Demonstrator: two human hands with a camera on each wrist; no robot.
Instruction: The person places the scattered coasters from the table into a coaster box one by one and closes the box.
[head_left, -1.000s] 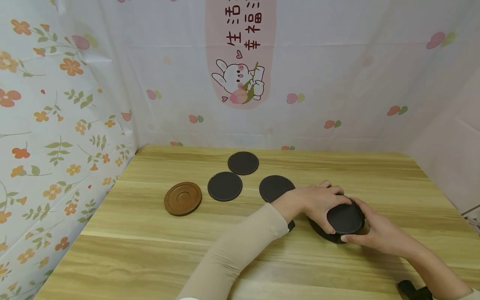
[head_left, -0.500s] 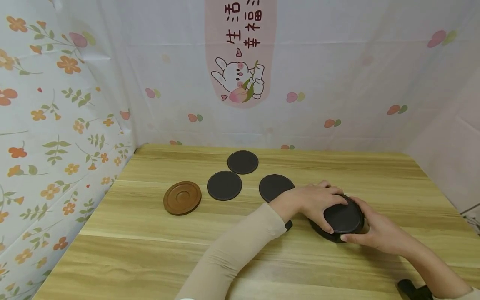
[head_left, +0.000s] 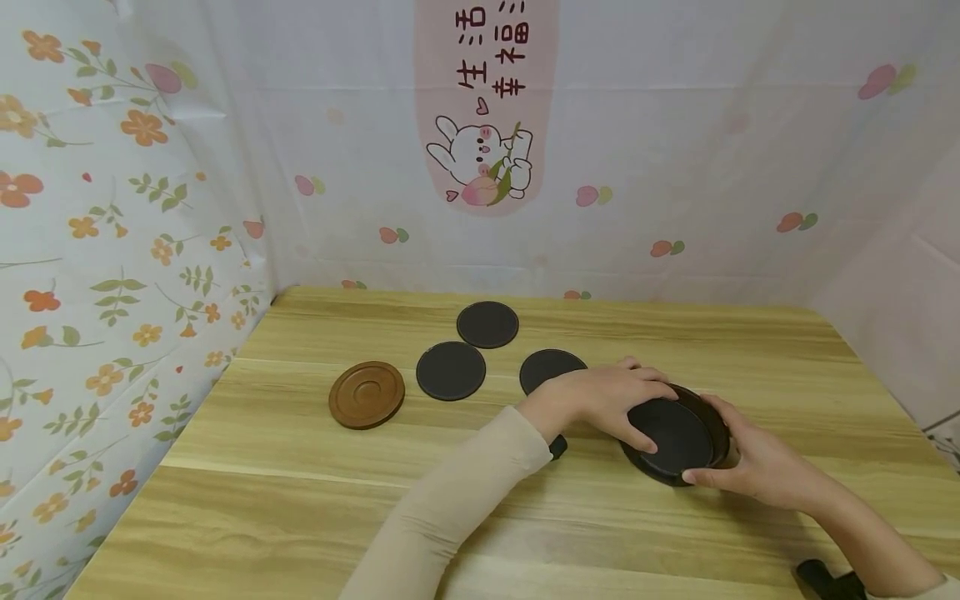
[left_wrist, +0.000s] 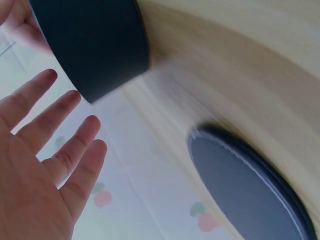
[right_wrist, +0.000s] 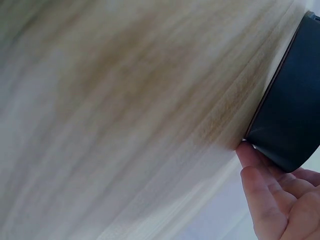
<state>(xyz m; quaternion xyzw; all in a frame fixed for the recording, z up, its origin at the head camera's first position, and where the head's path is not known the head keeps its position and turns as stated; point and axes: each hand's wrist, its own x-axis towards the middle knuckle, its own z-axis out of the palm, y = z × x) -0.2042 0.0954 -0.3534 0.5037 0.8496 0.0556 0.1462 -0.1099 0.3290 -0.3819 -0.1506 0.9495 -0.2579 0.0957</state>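
Observation:
A round black coaster holder (head_left: 722, 423) with an open top stands at the right of the table in the head view. A flat black coaster (head_left: 678, 437) lies inside it, below the rim. My right hand (head_left: 757, 465) grips the holder's right side, thumb at the front and fingers behind. In the right wrist view, fingertips reach the lower edge of the dark holder wall (right_wrist: 287, 100). My left hand (head_left: 603, 402) is over the holder's left rim, its fingers spread. The left wrist view shows that palm (left_wrist: 35, 185) bare, fingers loosely extended beside the holder (left_wrist: 95, 47).
Three black round coasters lie flat: one at the back (head_left: 487, 325), one left of centre (head_left: 451, 371), one beside my left wrist (head_left: 546, 368). A brown wooden disc (head_left: 367, 395) with ring grooves lies farther left. A patterned cloth (head_left: 675, 167) hangs behind the table.
The black coaster under my left hand has gone from the holder's top down inside it. My left hand has let go and drawn back leftward. The right hand keeps its grip.

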